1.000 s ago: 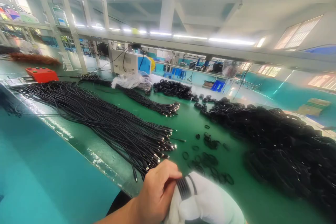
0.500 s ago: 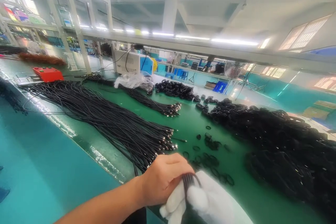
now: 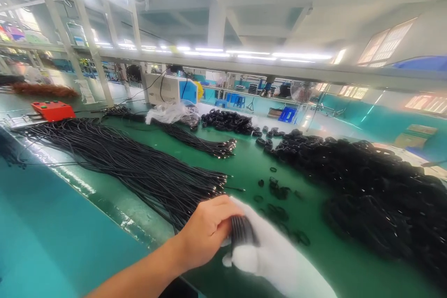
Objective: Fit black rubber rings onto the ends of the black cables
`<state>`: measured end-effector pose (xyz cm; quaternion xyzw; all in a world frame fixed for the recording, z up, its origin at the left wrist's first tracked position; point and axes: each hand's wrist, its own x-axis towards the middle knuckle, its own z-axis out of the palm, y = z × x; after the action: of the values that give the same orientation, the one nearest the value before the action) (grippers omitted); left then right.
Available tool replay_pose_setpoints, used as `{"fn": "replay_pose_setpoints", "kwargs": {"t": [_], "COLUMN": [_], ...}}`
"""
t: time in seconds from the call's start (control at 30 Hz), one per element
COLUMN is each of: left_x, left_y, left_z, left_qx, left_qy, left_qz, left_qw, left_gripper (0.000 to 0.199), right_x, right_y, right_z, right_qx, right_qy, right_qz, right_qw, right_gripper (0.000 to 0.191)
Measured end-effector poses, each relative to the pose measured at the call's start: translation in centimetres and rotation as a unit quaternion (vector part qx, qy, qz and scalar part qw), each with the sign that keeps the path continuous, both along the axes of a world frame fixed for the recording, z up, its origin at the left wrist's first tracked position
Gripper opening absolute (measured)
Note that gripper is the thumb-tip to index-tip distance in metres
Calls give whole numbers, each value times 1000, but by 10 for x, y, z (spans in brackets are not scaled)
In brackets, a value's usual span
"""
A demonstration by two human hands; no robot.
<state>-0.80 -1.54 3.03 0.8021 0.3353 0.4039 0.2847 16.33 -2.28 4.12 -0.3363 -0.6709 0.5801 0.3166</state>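
Both hands meet low in the middle of the head view around a coiled black cable (image 3: 242,232). My bare left hand (image 3: 208,226) is closed on the coil's left side, its thumb and fingers at the upper turns. My right hand (image 3: 267,247), in a white glove, wraps the coil from the right with the thumb across its front. Just beyond them a long bundle of straight black cables (image 3: 150,167) lies on the green table (image 3: 244,172), metal ends towards my hands. The lower part of the coil is hidden by the glove.
A big heap of coiled black cables (image 3: 370,191) covers the right side. Loose black rings (image 3: 279,191) lie before it. Further back are a smaller cable bundle (image 3: 199,142), a clear plastic bag (image 3: 171,111), a white and blue machine (image 3: 171,88) and a red box (image 3: 53,110).
The gloved right hand has shifted left and wrapped further over the coil, whose turns now show as a tighter stack. The left hand has moved slightly left in view. The camera has turned a little.
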Motion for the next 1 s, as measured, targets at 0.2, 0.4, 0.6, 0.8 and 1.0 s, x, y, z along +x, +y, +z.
{"fn": "replay_pose_setpoints", "kwargs": {"t": [0.2,0.4,0.6,0.8,1.0], "left_x": [0,1,3,5,5], "left_y": [3,10,12,16,18], "left_z": [8,10,4,-3,-7], "left_qx": [-64,-238,-268,-228,-291], "left_qy": [38,7,-18,17,-29], "left_qz": [66,66,100,132,125], "left_qw": [995,969,958,964,948], "left_gripper": [28,13,5,1,11], "right_x": [-8,-5,-10,-11,-16], "right_y": [10,18,17,16,16], "right_z": [-10,-28,-29,-33,-38], "right_qx": [-146,-241,-217,-222,-229], "right_qy": [114,214,212,192,193], "right_qz": [42,102,58,31,32], "right_qw": [982,941,951,955,954], "right_gripper": [49,39,39,37,35]}}
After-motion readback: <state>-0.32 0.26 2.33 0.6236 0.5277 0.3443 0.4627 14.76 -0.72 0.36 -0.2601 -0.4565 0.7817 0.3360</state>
